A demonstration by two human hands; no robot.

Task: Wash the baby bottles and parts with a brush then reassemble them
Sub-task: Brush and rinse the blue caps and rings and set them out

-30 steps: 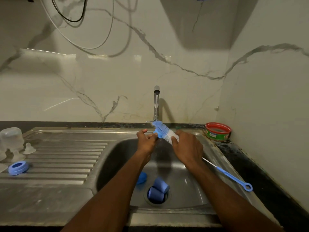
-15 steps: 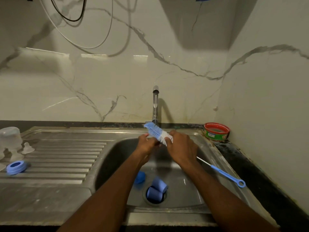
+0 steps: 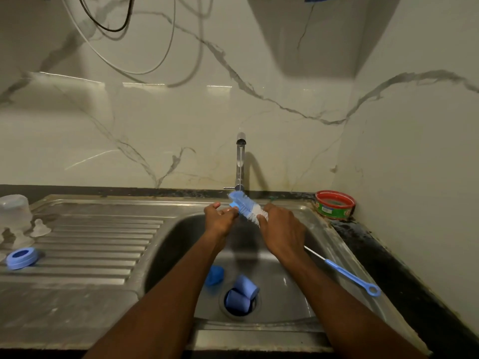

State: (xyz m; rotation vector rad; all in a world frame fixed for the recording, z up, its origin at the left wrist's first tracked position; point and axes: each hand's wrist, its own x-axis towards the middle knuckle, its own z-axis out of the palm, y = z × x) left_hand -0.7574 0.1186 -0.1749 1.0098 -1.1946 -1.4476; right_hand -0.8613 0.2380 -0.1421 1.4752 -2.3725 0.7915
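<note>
Head view here, and we're going left to right. Far left of the frame, on the steel drainboard (image 3: 103, 242), we've got a clear bottle (image 3: 14, 212) standing upside down, with clear teats (image 3: 40, 228) just beside it, a bit blurry. Below those sits a blue screw ring (image 3: 22, 257), flat on the ridges.

Moving toward the middle, our left hand (image 3: 220, 218) is up at the back edge of the sink (image 3: 181, 242), under the tap (image 3: 240, 161). Its fingers are curled round a small blue part (image 3: 234, 204), pinching it against the bristles; we can't make out exactly which part it is. The bottle brush (image 3: 246, 207) lies slanted between both hands, blue bristle tip pointing upper left, white bristles nearer the right hand. A thin stream runs down from the tap, meeting the brush tip.

Lower centre, in the basin, a blue cap (image 3: 215, 275) lies on its own, and two more blue caps (image 3: 242, 294) sit tipped over right at the drain (image 3: 223, 304).

Our right hand (image 3: 281, 233) grips the brush just behind the bristles, fingers wrapped round it, and the long blue handle (image 3: 350, 275) sticks out toward the lower right, over the sink rim, ending in a loop.

Far right, in the corner of the dark bench (image 3: 388, 268), a red-rimmed green tin (image 3: 335, 205) sits by the wall.
</note>
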